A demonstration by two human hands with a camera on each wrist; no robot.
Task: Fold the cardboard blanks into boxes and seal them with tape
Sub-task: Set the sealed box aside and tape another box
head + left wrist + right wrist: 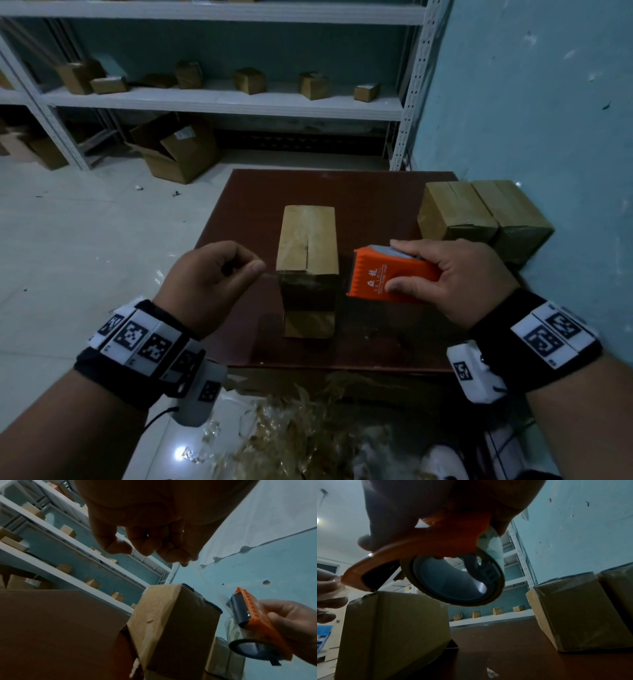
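A folded cardboard box (306,240) (171,615) (393,622) stands in the middle of the dark brown table (376,202), with clear tape over its near end. My right hand (455,274) (436,500) grips an orange tape dispenser (383,277) (254,622) just right of the box's near top corner, and the tape roll (457,577) hangs under it. My left hand (219,274) (154,545) hovers at the box's left top edge, thumb and forefinger pinched together. A thin clear strand of tape seems to run from them to the box.
Two taped boxes (479,212) (573,612) sit at the table's right edge against the blue wall (531,102). A white shelf (219,99) behind carries several small boxes. An open carton (174,147) lies on the floor. Crumpled tape scraps (291,428) pile below the table's near edge.
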